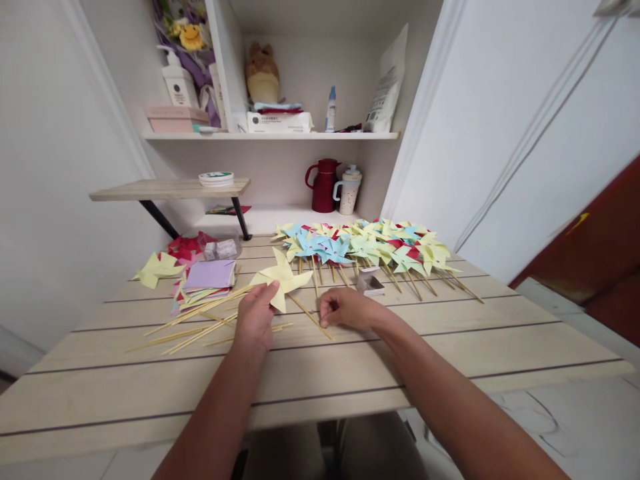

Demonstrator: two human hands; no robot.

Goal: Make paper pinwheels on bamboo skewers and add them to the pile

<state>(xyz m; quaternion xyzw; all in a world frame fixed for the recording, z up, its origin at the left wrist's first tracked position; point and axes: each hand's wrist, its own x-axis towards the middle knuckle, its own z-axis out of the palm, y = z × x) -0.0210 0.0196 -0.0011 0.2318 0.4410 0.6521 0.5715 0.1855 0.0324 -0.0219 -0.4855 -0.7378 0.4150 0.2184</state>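
Note:
My left hand (256,315) pinches the lower edge of a yellow paper pinwheel (283,278) that lies on the wooden table (450,347). The pinwheel's thin wooden stick (311,317) runs down to the right. My right hand (343,308) is closed around the lower part of that stick. Just beyond my right hand sits a small open box (370,283). Loose wooden sticks (200,327) lie to the left of my left hand.
A row of finished pinwheels (370,248) in yellow, blue and red covers the back of the table. A stack of coloured paper squares (207,277) and cut pieces (159,268) lie at left. Shelves behind hold a red jug (324,185), a cup and boxes.

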